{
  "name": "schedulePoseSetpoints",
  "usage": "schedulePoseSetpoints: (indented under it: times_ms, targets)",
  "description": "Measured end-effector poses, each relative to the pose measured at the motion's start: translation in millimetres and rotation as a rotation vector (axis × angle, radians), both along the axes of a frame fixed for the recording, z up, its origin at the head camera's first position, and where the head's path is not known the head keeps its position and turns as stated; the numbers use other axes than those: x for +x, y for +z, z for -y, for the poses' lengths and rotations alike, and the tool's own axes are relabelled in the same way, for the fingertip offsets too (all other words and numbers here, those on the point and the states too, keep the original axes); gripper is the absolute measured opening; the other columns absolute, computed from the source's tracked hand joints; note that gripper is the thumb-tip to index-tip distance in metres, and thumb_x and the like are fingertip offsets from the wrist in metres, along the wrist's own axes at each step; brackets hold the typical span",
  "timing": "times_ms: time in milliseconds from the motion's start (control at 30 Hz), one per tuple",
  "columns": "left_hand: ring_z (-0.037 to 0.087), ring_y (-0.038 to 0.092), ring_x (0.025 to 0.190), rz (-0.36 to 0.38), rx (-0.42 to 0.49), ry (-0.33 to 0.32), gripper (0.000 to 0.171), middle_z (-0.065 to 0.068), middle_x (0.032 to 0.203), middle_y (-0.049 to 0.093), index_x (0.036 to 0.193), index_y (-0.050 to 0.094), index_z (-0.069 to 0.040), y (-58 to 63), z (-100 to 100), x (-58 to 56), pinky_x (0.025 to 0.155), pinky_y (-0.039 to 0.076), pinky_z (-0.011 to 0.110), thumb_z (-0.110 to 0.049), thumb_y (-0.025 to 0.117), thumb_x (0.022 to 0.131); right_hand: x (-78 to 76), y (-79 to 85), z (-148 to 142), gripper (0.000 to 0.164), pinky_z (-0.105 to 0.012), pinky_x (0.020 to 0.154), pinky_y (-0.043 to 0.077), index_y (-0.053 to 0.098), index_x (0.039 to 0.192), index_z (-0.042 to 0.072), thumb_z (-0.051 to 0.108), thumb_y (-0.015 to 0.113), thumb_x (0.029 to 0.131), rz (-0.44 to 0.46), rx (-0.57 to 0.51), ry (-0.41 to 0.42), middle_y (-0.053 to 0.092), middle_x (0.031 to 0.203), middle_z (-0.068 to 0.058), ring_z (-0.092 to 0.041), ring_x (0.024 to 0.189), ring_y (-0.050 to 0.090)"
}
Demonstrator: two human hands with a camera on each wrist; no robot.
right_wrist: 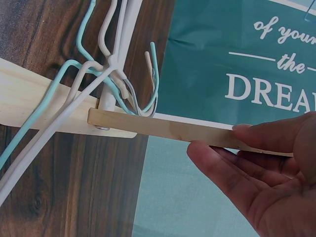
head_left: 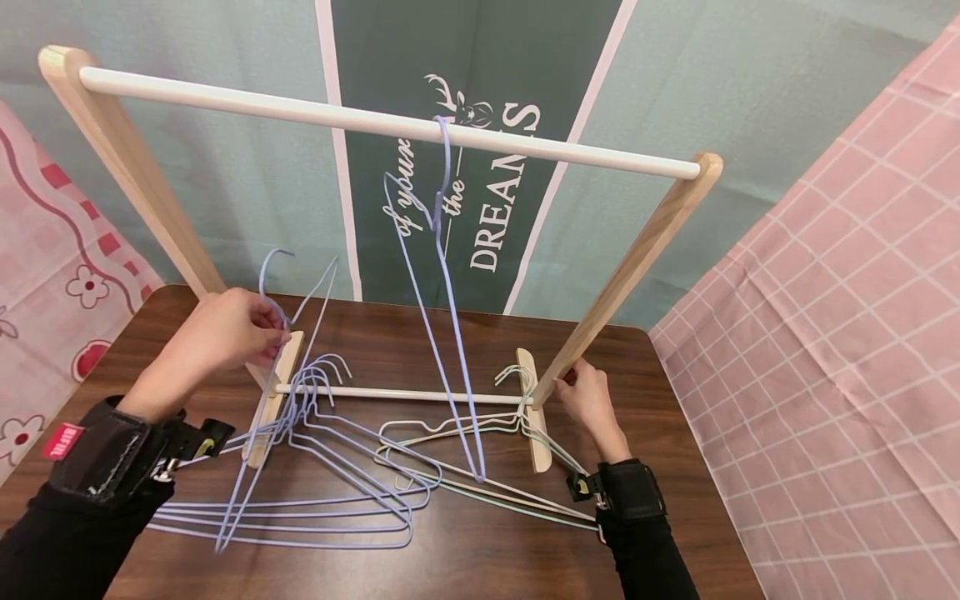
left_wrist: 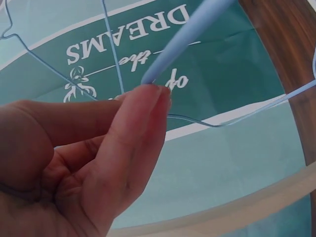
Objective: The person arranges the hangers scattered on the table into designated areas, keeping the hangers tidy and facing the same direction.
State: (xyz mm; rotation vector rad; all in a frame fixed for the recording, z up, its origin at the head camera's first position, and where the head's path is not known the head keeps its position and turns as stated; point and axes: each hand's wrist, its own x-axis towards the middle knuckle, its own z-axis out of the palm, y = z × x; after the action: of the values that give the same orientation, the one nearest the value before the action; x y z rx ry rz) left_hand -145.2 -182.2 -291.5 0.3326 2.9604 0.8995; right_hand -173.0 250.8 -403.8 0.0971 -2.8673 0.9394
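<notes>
My left hand (head_left: 232, 329) pinches a light purple-blue wire hanger (left_wrist: 182, 42) between thumb and fingertips, just below its hook. It is held up by the left post of a wooden clothes rack (head_left: 300, 107). Another purple-blue hanger (head_left: 447, 156) hangs by its hook from the white top rail, right of the middle. Low on the rack's right post (head_left: 630, 262), my right hand (head_left: 588, 400) grips the wood, thumb on one side and fingers on the other. In the right wrist view the post (right_wrist: 163, 129) runs between thumb and fingers.
Several purple-blue hangers (head_left: 337, 547) lie at the rack's left foot, hooks bunched by the lower bar (head_left: 405, 394). White, beige and mint hangers (right_wrist: 37, 116) lean at the right foot. The brown table (head_left: 480, 567) meets a printed curtain (head_left: 247, 167) behind and pink checked cloth (head_left: 840, 317) at right.
</notes>
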Motion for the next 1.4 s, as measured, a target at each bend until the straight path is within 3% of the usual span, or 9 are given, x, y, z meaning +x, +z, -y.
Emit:
schedulePoseSetpoints:
  times_ms: [333,467,633,867,1400]
  targets:
    - [0.009,0.061,0.051,-0.063,-0.007,0.006,0.011,-0.001,0.063,0.065,0.075,0.064,-0.002,15.6,-10.1,-1.1,0.065,0.046,0.036,-0.01,0.061,0.082,0.7,0.0,-1.2,0.018,-0.031,0.05,0.041,0.056,0.097,-0.011,-0.001,0.061,0.083,0.0,0.012,-0.005,0.06,0.074,-0.019,-0.023,0.057,0.056]
    - [0.009,0.061,0.051,-0.063,0.023,0.018,0.012,0.001,0.064,0.066,0.077,0.065,-0.001,21.8,-14.9,-1.6,0.059,0.045,0.028,-0.011,0.062,0.082,1.4,0.1,-1.3,0.018,-0.032,0.05,0.041,0.055,0.097,-0.011,-0.001,0.061,0.083,0.005,0.013,0.0,0.06,0.075,-0.02,-0.023,0.058,0.056]
    - [0.009,0.061,0.051,-0.082,0.042,0.029,0.012,0.002,0.066,0.066,0.08,0.066,-0.001,29.6,-20.0,-1.6,0.062,0.045,0.03,-0.012,0.063,0.082,1.5,0.0,-0.3,0.018,-0.031,0.05,0.041,0.056,0.096,-0.011,-0.001,0.061,0.083,0.006,0.016,-0.006,0.06,0.076,-0.021,-0.023,0.058,0.056]
    - [0.01,0.062,0.052,-0.108,0.09,0.036,0.009,0.006,0.069,0.067,0.08,0.065,-0.001,39.0,-24.1,1.4,0.05,0.045,0.02,-0.009,0.061,0.082,0.2,-0.5,0.1,0.017,-0.031,0.049,0.041,0.057,0.095,-0.011,-0.001,0.061,0.082,-0.015,0.018,0.0,0.06,0.074,-0.019,-0.024,0.058,0.057]
    - [0.008,0.063,0.052,-0.151,0.116,0.04,0.011,0.006,0.07,0.068,0.079,0.066,-0.002,59.4,-30.6,1.3,0.053,0.043,0.015,-0.01,0.06,0.082,-0.4,-1.4,-0.3,0.017,-0.033,0.049,0.042,0.057,0.094,-0.011,-0.002,0.062,0.081,-0.018,0.026,-0.002,0.061,0.075,-0.02,-0.026,0.059,0.058]
